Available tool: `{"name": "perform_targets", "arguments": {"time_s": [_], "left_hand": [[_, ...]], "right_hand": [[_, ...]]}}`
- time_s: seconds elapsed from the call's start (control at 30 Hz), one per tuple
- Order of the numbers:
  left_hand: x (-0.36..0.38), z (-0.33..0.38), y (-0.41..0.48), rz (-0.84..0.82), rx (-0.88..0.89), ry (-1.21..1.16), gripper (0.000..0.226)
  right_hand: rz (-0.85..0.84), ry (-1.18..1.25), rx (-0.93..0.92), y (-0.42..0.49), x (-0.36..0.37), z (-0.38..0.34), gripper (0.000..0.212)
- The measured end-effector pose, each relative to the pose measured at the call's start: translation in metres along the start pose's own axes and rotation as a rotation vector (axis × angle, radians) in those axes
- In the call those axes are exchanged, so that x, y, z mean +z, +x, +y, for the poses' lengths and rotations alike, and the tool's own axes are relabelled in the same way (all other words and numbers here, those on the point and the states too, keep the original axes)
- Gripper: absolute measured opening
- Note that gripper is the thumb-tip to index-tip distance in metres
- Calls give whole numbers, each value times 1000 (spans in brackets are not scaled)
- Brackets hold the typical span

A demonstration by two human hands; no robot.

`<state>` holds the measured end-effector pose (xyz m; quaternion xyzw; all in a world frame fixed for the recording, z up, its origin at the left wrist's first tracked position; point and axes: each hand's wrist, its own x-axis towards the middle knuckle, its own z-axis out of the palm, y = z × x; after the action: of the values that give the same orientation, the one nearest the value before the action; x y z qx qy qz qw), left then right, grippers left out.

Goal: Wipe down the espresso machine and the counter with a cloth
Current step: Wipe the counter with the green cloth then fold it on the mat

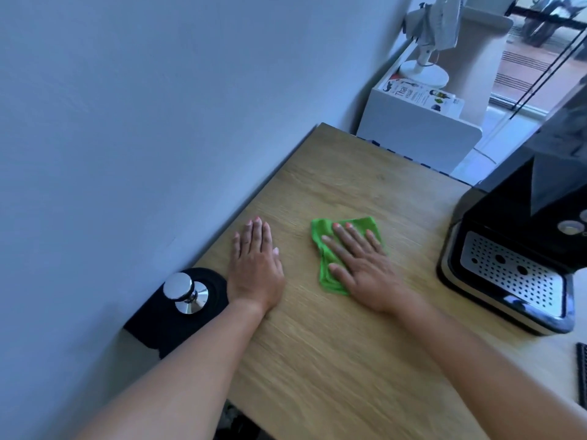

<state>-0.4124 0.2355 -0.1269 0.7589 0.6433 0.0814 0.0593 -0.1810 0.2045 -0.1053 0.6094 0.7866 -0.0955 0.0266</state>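
1. Two objects sit just left of the left wrist: a polished tamper (185, 292) upright on a black mat (158, 331), which overhangs the counter's left edge against the wall (127, 122). Judged risk: a leftward sweep or a shifting forearm could knock the tamper over or push the mat off.
2. Left hand (255, 268): flat, fingers straight and together, palm down on the bare counter (317, 360), holding nothing. It appears to serve as a brace.
3. Between the hands lies a strip of bare wood, open for sideways strokes.
4. Cloth (325, 274): green, folded, lying on the counter beneath the right hand (365, 271), its edges showing past the fingertips and thumb.
5. Right hand: spread, fingers extended, pressing the cloth flat rather than clutching it. Judged risk: with no grip, a quick stroke may bunch the cloth or leave it behind.
6. Ahead of the fingertips the counter runs clear to its far edge; a long push could carry the cloth over.
7. Espresso machine (514, 223): well right of the right hand, its perforated drip tray (511, 277) facing the viewer. A wide rightward stroke could strike its base.
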Motion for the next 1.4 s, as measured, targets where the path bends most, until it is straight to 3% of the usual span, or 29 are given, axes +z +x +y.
{"name": "perform_targets", "arguments": {"time_s": [0.2,0.37,0.5,0.6,0.77,0.9,0.97,1.1,1.23,1.33,1.4], "left_hand": [[1,0,0,-3,-2,-2,58],[1,0,0,-9,-9,1,57],[2,-2,2,-23,-11,9,57],[2,0,1,-22,-16,6,57],[-1,3,0,-40,-28,10,58],[-4,8,1,-89,-53,20,59],[-5,6,0,-111,-57,13,59],[-7,6,-14,-126,-23,-4,58],[-8,4,-35,-150,5,-7,58],[-10,9,-49,-166,36,2,59],[-10,18,-61,-177,65,-2,60]], "right_hand": [[21,65,387,102,-24,35,68],[-3,32,252,136,-21,-31,70],[18,29,59,75,-2,-69,63],[51,5,9,4,11,-43,61],[59,42,411,-34,9,15,66],[95,133,699,-6,15,-44,65],[81,151,620,-11,23,-89,65],[120,88,281,-87,46,-158,65],[74,-11,76,-195,61,-150,64],[46,-50,248,-247,55,-96,65],[25,28,532,-248,46,-60,69]]}}
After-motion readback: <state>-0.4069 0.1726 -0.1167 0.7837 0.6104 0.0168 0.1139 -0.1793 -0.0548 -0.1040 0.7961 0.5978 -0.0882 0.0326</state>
